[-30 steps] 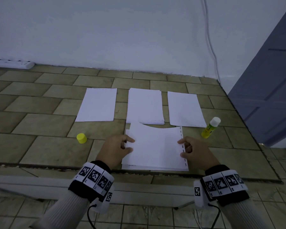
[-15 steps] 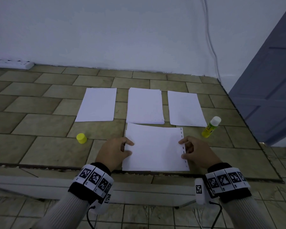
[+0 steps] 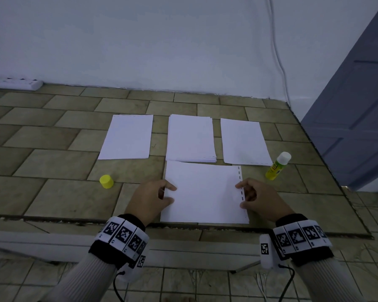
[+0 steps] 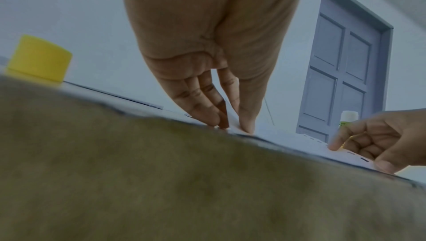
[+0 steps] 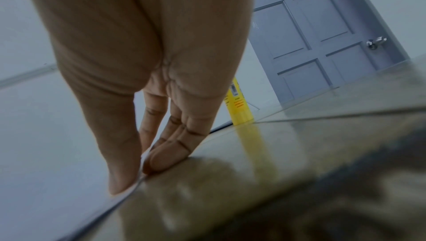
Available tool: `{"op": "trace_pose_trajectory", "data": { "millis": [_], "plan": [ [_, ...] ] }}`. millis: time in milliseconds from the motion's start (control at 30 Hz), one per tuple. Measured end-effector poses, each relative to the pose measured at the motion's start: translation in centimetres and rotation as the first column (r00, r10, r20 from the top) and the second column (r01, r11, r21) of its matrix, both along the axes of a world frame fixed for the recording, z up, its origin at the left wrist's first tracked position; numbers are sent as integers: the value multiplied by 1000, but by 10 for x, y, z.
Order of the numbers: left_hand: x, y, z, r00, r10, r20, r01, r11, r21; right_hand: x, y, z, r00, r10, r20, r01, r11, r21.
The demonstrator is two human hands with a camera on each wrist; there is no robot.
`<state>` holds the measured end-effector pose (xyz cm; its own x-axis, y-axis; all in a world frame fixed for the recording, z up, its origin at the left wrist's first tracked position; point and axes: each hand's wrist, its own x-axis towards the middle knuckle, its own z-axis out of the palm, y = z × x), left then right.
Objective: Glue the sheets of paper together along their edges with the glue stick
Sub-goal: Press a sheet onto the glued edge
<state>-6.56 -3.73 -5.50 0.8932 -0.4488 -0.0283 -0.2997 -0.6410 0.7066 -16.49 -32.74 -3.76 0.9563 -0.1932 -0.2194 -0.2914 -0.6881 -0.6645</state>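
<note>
Two white sheets (image 3: 203, 192) lie stacked flat near the front edge of the tiled surface, with a punched strip along their right side. My left hand (image 3: 168, 194) pinches their left edge, thumb on top; the left wrist view shows the fingers (image 4: 207, 115) meeting the thumb at the paper. My right hand (image 3: 241, 196) pinches the right edge, its thumb (image 5: 122, 177) on the paper and fingers beside it. The yellow glue stick (image 3: 277, 165) stands uncapped, right of the sheets. Its yellow cap (image 3: 106, 181) sits to the left.
Behind the sheets lie a single sheet (image 3: 127, 137), a stack of paper (image 3: 190, 138) and another sheet (image 3: 243, 141). A power strip (image 3: 13, 83) lies at the back left by the wall. A cable (image 3: 277, 51) hangs down the wall; a grey door (image 3: 354, 105) is at the right.
The top sheet was bowed upward a second ago; it has come down flat onto the lower sheet. Both hands stay at the side edges.
</note>
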Motion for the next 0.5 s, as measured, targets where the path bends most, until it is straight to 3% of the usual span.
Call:
{"op": "trace_pose_trajectory", "data": {
  "millis": [500],
  "plan": [
    [0,1,-1,1000,-5,19,5,1000,9,-5,-2,-3,1000,-3,24,1,998,65]
  ]
}}
